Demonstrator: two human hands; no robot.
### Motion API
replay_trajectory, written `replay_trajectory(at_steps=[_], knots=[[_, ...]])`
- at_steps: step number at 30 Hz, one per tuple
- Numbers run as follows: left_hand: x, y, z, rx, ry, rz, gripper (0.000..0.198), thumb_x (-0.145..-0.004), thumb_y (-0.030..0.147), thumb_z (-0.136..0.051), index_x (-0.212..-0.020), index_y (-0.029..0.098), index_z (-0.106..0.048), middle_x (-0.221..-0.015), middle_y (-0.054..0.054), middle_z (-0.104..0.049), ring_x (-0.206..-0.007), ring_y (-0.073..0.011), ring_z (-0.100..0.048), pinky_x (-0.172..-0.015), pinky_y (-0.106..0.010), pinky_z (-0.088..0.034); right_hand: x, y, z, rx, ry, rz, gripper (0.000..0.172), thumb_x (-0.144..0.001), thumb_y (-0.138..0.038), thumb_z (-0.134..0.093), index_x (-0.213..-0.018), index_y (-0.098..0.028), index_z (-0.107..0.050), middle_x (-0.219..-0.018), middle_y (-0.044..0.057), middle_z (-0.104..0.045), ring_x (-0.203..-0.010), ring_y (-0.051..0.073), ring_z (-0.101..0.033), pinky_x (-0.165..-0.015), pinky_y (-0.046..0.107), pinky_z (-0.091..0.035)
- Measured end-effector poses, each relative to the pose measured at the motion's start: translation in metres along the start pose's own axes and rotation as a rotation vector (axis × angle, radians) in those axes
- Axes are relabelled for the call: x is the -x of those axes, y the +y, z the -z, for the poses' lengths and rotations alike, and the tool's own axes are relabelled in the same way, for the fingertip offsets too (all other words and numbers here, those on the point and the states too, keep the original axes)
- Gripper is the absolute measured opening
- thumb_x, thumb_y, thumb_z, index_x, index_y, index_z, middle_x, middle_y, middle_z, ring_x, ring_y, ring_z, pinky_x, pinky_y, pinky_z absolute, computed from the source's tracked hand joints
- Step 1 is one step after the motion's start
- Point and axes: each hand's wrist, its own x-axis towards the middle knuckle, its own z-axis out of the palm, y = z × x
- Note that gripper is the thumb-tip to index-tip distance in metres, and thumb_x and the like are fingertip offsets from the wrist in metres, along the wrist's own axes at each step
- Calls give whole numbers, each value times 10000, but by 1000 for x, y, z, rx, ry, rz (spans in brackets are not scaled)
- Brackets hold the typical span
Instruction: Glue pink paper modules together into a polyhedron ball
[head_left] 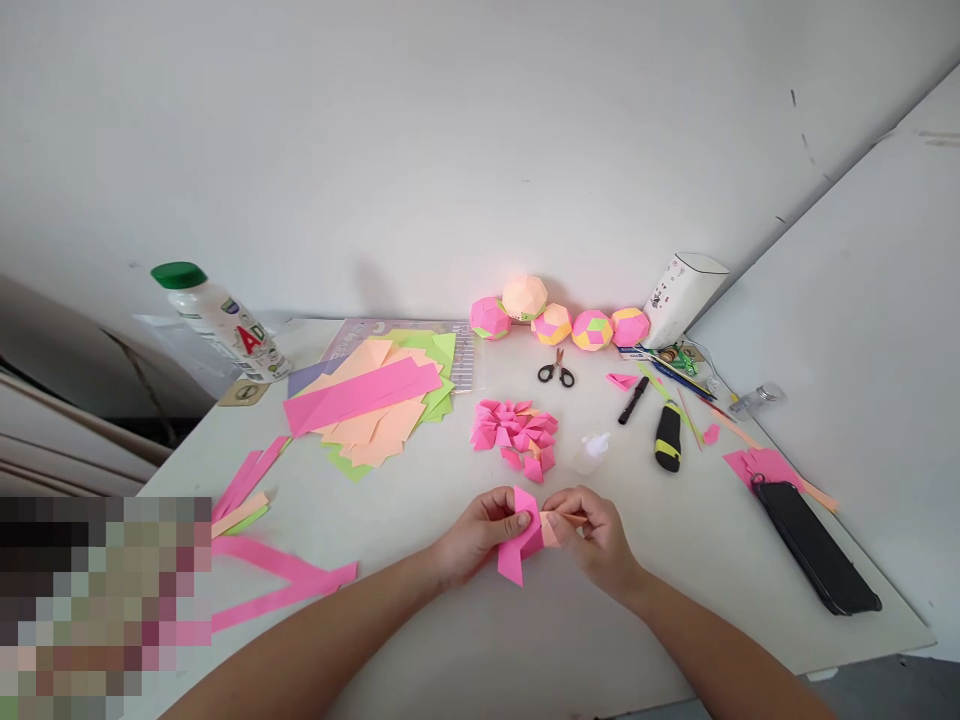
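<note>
Near the front middle of the table, my left hand [484, 532] pinches a folded pink paper piece [511, 566] between thumb and fingers. My right hand [596, 535] is closed on a folded peach paper piece [551, 530], whose left end meets the pink one; whether it is slotted in or only touching I cannot tell. Just beyond my hands lies a heap of small folded pink paper pieces [514, 428] with a little peach among them. A small clear bottle [592, 452] rests right of that heap.
Paper sheets [375, 410] lie at left, pink strips [300, 590] nearer. Finished paper balls [592, 329] line the wall. Scissors [556, 372], a black marker [634, 402], a cutter [667, 437] and a black phone-like case [817, 550] lie to the right. A white bottle [225, 325] stands at far left.
</note>
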Motion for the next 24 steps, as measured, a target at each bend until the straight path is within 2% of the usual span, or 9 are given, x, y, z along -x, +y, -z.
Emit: replay_trajectory(at_steps=[4, 9, 18, 24], knots=[[0, -1, 1, -5, 8, 1, 228, -721, 330, -723, -725, 145, -591, -647, 18, -553, -586, -86, -485, -584, -226, -355, -1, -4, -2, 94, 40, 148, 143, -814, -197, -545, -675, -200, -514, -732, 40, -647, -605, 142, -584, -554, 268, -473], [-1, -2, 2, -9, 12, -19, 231, -711, 325, -732, -722, 144, -588, -653, 15, -564, -593, -91, -498, -586, -230, -361, -1, -6, -3, 111, 57, 171, 158, -802, -166, -549, -657, -202, -496, -709, 37, -637, -598, 141, -590, -541, 259, -471], [-2, -3, 2, -17, 3, -48, 226, -706, 308, -738, -712, 138, -589, -632, 19, -570, -572, -86, -493, -563, -225, -362, 0, -2, -2, 33, 49, 13, 133, -797, -218, -561, -675, -198, -513, -714, 30, -657, -573, 131, -571, -503, 241, -441], [-2, -3, 3, -13, -29, -36, 217, -704, 306, -738, -716, 141, -598, -641, 13, -588, -579, -97, -514, -571, -236, -382, 1, 2, 0, -86, 11, -166, 146, -786, -239, -570, -667, -193, -498, -773, 35, -644, -668, 150, -584, -567, 258, -451]])
